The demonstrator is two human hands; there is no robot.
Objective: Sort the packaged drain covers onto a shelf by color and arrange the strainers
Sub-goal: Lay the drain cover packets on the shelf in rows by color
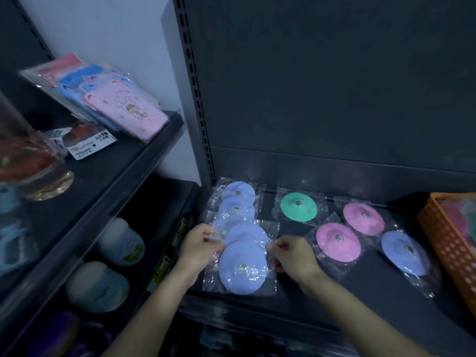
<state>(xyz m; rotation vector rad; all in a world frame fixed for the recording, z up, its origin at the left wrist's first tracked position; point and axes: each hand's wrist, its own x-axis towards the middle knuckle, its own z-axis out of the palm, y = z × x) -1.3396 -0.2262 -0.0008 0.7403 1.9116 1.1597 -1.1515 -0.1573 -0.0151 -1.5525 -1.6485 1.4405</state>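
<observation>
On the dark shelf (360,292) lies a row of several blue drain covers in clear bags, running from the back left toward me. The nearest blue cover (242,267) sits between my hands. My left hand (199,247) pinches the left edge of its bag. My right hand (291,255) pinches the right edge. A green cover (298,206) lies behind, two pink covers (337,242) (363,219) to the right, and one more blue cover (405,252) lies alone at the far right.
An orange perforated basket (448,235) with more coloured items stands at the shelf's right end. A slotted upright (198,104) borders the left side. The neighbouring shelves hold pink and blue packets (123,106), a jar (33,161) and lidded tubs (121,240).
</observation>
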